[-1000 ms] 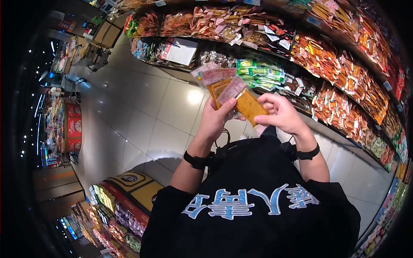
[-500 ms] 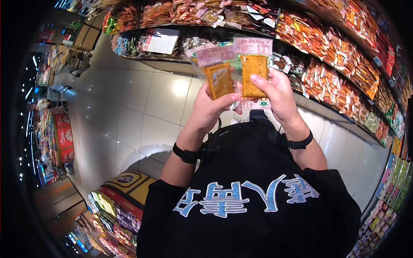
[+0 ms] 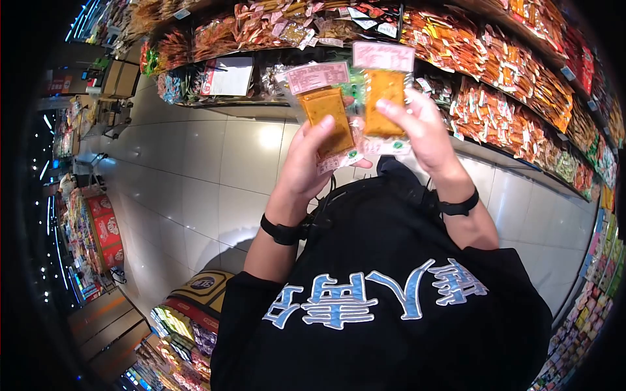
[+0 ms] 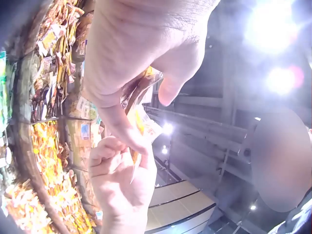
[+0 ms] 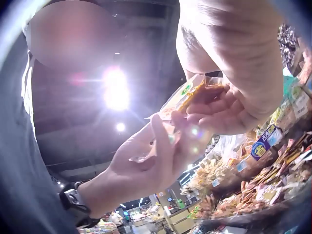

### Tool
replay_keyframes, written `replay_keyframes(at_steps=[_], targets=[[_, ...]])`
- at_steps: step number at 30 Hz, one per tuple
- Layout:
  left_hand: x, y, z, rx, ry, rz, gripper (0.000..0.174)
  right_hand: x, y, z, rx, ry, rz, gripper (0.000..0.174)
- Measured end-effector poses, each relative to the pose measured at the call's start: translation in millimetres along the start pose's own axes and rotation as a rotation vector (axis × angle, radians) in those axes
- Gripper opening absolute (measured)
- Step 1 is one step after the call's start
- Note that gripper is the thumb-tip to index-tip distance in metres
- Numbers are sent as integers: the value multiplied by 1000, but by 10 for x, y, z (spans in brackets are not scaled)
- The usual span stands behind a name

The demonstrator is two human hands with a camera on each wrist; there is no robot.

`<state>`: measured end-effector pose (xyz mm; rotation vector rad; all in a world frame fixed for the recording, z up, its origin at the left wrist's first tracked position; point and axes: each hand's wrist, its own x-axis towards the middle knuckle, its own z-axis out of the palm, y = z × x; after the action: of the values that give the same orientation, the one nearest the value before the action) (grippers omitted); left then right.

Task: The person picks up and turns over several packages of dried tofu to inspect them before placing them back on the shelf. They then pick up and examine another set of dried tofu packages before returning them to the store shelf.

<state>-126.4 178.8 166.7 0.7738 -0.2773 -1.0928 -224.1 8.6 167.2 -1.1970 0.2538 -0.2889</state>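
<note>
My left hand (image 3: pixel 301 159) holds a couple of overlapping clear snack packets (image 3: pixel 329 120), its thumb across the front one. Each contains a flat orange-brown slab and carries a pink printed label at the top. In my right hand (image 3: pixel 430 137) is a similar snack packet (image 3: pixel 386 85), gripped with the thumb on its face and the fingers behind. The two hands are side by side, labels facing up. From the left wrist view the packets (image 4: pixel 139 105) appear edge-on between the left thumb and fingers. The right wrist view shows curled right fingers (image 5: pixel 219 109) behind the packet.
Tiered shelves (image 3: pixel 521 156) full of packaged snacks curve along the front and right. A white sign (image 3: pixel 227 77) stands on the lower shelf. Tiled floor (image 3: pixel 189 150) spreads to the left, with a red display stand (image 3: pixel 106 231) and a yellow-topped display (image 3: pixel 202 287) on that side.
The right hand's packet has moved away from the left hand's packets and turned upright beside them. The left hand's packets now show their front more squarely. The head view has shifted slightly.
</note>
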Motion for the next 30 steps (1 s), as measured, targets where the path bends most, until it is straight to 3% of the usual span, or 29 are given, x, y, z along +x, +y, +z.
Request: replay_keyframes(at_steps=[2,9,19,21,24,27,28,30], targets=[[154,0,-51,-141,-138,-25,55,115,-61,-185,1,29,-59,26],[762,28,64,-177,-89,-68,63,520,-337,-619,66,61,-129,28],[1672,-86,443,-11,82,49,35,1073,-621,-1177,-127,-50,-112,37],[1813,-99,521,26,76,50,33,1127,-706,-1350,-238,-80,20,32],[2008,-136,638,38,102,68,38,1207,-784,-1524,-228,-15,-30,28],[2139,-134,700,-208,42,39,45,1254,-825,-1719,-74,68,-92,24],[2198,-156,697,-103,110,50,59,1265,-845,-1750,-8,120,-137,25],[2220,-130,646,-149,-4,35,58,1286,-910,-1816,81,197,-184,25]])
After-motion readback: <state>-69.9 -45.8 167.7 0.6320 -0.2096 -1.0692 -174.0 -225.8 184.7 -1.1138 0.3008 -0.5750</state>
